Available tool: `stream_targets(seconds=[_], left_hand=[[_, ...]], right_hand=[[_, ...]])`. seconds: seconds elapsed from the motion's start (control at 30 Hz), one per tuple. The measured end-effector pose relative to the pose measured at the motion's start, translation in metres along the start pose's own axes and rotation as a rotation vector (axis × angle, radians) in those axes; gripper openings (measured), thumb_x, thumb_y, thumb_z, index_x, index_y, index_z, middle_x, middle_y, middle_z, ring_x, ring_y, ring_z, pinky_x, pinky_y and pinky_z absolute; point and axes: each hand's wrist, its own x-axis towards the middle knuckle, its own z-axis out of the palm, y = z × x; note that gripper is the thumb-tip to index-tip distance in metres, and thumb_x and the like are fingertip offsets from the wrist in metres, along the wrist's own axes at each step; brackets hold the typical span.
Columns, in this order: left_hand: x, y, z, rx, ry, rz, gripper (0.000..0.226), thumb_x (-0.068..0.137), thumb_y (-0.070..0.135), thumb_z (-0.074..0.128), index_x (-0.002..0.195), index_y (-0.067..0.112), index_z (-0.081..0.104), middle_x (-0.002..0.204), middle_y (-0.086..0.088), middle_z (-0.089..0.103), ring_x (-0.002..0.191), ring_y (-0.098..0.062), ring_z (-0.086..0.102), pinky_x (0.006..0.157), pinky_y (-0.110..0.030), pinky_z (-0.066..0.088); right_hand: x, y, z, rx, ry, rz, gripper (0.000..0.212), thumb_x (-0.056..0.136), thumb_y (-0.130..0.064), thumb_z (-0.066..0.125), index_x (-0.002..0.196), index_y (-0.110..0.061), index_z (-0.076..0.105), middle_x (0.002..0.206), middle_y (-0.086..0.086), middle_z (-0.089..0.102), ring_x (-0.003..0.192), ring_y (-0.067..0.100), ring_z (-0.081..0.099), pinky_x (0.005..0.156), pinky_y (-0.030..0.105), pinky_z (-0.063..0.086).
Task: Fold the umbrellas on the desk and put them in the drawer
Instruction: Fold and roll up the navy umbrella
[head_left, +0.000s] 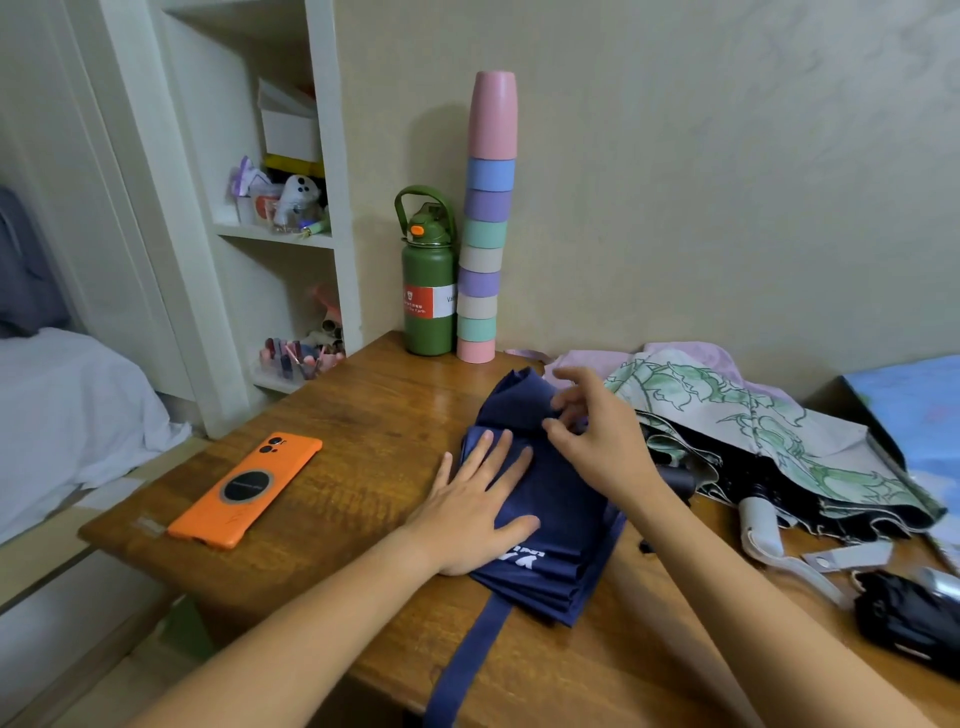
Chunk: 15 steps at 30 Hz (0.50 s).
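The person is working on a navy blue umbrella (540, 499) lying near the middle of the wooden desk (337, 441), its canopy partly gathered into flat pleats. The left hand (478, 509) is lying flat on the near half of the fabric, fingers straight and spread, pressing the pleats down. The right hand (592, 436) is reaching over the far end, thumb and fingertips closing together on a ridge of navy cloth, pinching it; the remaining fingers are fanning loosely above.

The pleating looks only partway done, and several things could spoil it. The navy strap (467, 660) is trailing over the desk's near edge, so its pull, or a brush from a forearm, could be dragging the bundle off. If the flat hand is lifting too soon, the slick pleats are likely springing open. A tug on the pinched fold without enough pressure below could be sliding the whole umbrella instead of tightening it.

Just beside it to the right, a second umbrella with a green leaf print (769, 436) is sprawling open-ish, its black underside touching or nearly touching the navy one, so cloth could be getting caught together. Its white handle (763, 530) is lying near the right forearm. An orange phone (244, 493) is resting well apart on the left; a green bottle (428, 291) and a stack of pastel cups (485, 234) are standing by the wall, and the tall stack could be toppling if knocked. No drawer is showing.
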Motion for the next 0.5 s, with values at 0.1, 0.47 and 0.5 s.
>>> stream_targets(seconds=[0.1, 0.47, 0.5], left_hand=[[0.0, 0.001, -0.001, 0.006, 0.015, -0.003, 0.081, 0.1, 0.071, 0.028, 0.162, 0.038, -0.011, 0.169, 0.01, -0.022, 0.151, -0.01, -0.032, 0.126, -0.057, -0.004], [-0.001, 0.0, -0.001, -0.025, 0.034, 0.006, 0.08, 0.1, 0.069, 0.033, 0.163, 0.037, -0.005, 0.171, 0.011, -0.016, 0.153, -0.007, -0.027, 0.127, -0.055, -0.004], [-0.001, 0.001, -0.002, -0.031, 0.043, 0.007, 0.08, 0.1, 0.068, 0.035, 0.163, 0.036, -0.001, 0.171, 0.012, -0.011, 0.154, -0.008, -0.024, 0.127, -0.055, -0.004]], right_hand=[[-0.005, -0.015, 0.001, 0.296, -0.014, 0.326, 0.075, 0.087, -0.027, 0.077, 0.147, -0.023, 0.033, 0.115, -0.001, 0.059, 0.078, 0.016, 0.07, 0.079, 0.029, 0.057], [-0.021, -0.011, -0.001, 0.596, -0.225, 0.446, 0.047, 0.091, -0.006, 0.074, 0.131, -0.019, 0.056, 0.072, -0.005, 0.058, 0.052, 0.011, 0.046, 0.051, 0.024, 0.04], [-0.024, -0.011, -0.001, 0.558, -0.234, 0.431, 0.049, 0.09, -0.007, 0.075, 0.132, -0.019, 0.054, 0.069, -0.006, 0.057, 0.051, 0.01, 0.047, 0.052, 0.024, 0.041]])
